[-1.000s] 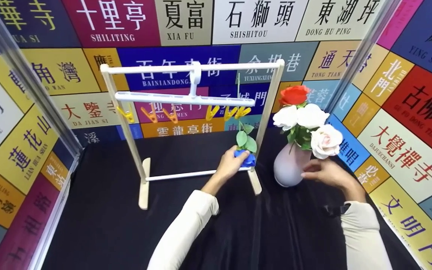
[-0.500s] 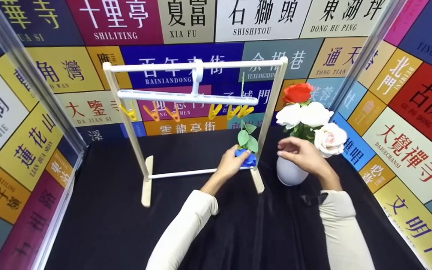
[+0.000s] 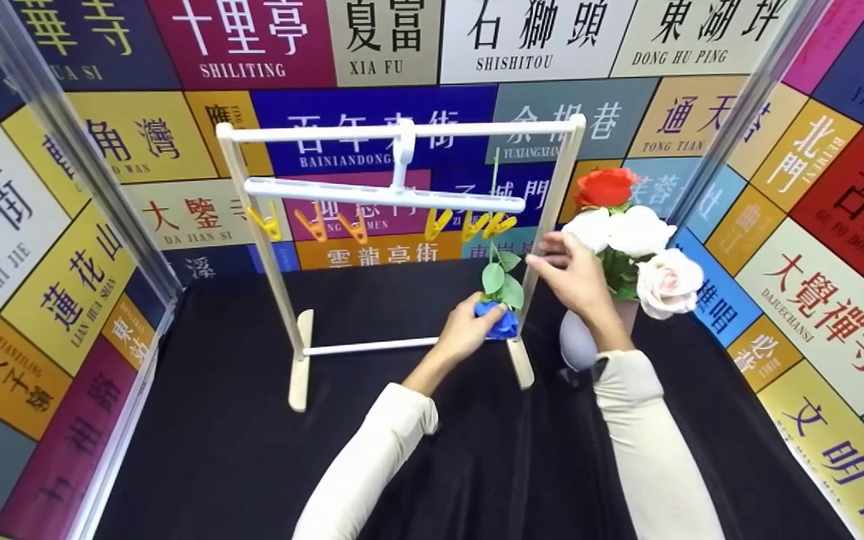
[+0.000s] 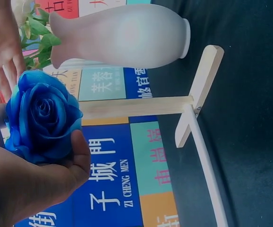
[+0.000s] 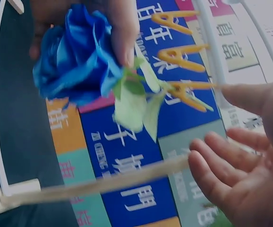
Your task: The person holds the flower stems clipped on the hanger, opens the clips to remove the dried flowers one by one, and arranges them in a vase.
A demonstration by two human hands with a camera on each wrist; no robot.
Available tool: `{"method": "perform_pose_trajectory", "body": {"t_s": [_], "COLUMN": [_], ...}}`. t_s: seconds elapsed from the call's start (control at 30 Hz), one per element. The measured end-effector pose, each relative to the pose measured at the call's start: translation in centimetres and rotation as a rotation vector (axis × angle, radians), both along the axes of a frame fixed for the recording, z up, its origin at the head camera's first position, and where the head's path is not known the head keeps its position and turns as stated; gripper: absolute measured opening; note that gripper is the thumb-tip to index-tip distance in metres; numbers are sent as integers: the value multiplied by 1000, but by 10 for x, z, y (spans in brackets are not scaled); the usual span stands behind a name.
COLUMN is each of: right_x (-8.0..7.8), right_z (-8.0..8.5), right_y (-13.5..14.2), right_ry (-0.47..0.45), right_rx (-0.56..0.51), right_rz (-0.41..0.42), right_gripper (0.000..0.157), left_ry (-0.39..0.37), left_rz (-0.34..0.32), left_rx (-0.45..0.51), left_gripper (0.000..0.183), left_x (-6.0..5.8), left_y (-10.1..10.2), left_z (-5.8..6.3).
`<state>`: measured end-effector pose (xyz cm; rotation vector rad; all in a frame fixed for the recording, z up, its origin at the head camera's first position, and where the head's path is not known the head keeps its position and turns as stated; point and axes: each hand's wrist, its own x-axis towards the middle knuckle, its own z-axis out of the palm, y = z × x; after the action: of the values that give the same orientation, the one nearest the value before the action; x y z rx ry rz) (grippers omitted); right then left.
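My left hand (image 3: 466, 328) grips a blue artificial rose (image 3: 503, 321) by its bloom, which hangs head-down. Its green leaves (image 3: 502, 281) and thin stem point up, past the yellow clips (image 3: 505, 225) at the right end of a white hanger (image 3: 372, 193). Whether a clip pinches the stem is hard to tell. In the left wrist view, my thumb and fingers curl round the rose (image 4: 44, 111). My right hand (image 3: 580, 281), fingers spread and holding nothing, is by the right post of the wooden rack, in front of the vase. The right wrist view shows the rose (image 5: 77, 61) beyond it.
The hanger hangs from a wooden rack (image 3: 312, 135), with more yellow and orange clips (image 3: 355, 227) along it. A pale vase (image 3: 576, 341) with red (image 3: 606, 187), white and pale pink roses (image 3: 670, 281) stands right of the rack. Black cloth (image 3: 214, 450) covers the table; sign-printed panels surround it.
My right hand has moved left and up from beside the vase towards the rack's right post. The left hand keeps its grip on the blue rose. The whole view has shifted slightly.
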<state>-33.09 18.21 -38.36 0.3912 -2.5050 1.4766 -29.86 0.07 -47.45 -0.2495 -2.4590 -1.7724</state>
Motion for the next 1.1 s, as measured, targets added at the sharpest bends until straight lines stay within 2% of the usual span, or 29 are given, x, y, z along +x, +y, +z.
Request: {"method": "perform_pose_trajectory", "body": {"t_s": [0.23,0.53,0.7,0.87,1.1], "right_x": [-18,-38,-41,-44,-44], "right_z": [6,8,11,12,12], "right_y": [-39,-66,-71,-74,-76], "right_ry": [-35,-55,-83,-49,-18], "right_rx": [-72,-16,-8,6,16], "right_rz": [-121,-353,-407,-451,-467], "right_gripper": [56,52,51,44,36], "left_ry": [3,15,10,2,21], "left_rz": [8,-8,-10,-13,-7], "left_rx": [7,-5,-11,-13,-25], "left_gripper": [24,23,21,22,21], "left_x": [2,6,5,6,7], "left_y": [-4,-2,0,-2,0], "left_z": [1,3,4,4,4]}}
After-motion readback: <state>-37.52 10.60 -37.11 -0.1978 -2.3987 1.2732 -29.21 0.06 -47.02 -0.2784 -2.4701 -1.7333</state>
